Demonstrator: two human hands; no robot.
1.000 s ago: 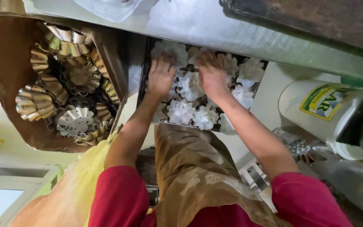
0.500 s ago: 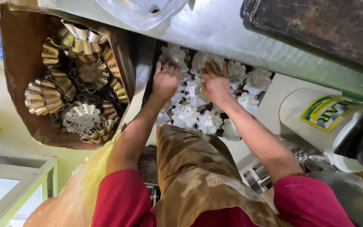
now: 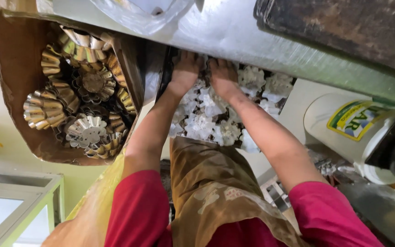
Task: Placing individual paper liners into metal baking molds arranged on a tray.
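While both arms reach forward, the left hand and right hand press flat, fingers spread, on white flower-shaped pastry pieces filling a dark tray under the steel desk edge. Beside it, a cardboard box holds fluted metal moulds.

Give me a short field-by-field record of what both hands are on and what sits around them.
left hand: left hand palm down on the white flower-shaped pieces
right hand: right hand pressed on the same pieces, close beside the left
holder: dark tray, partly under the silver shelf edge
left side: brown cardboard box of stacked fluted metal moulds
right side: white plastic bucket
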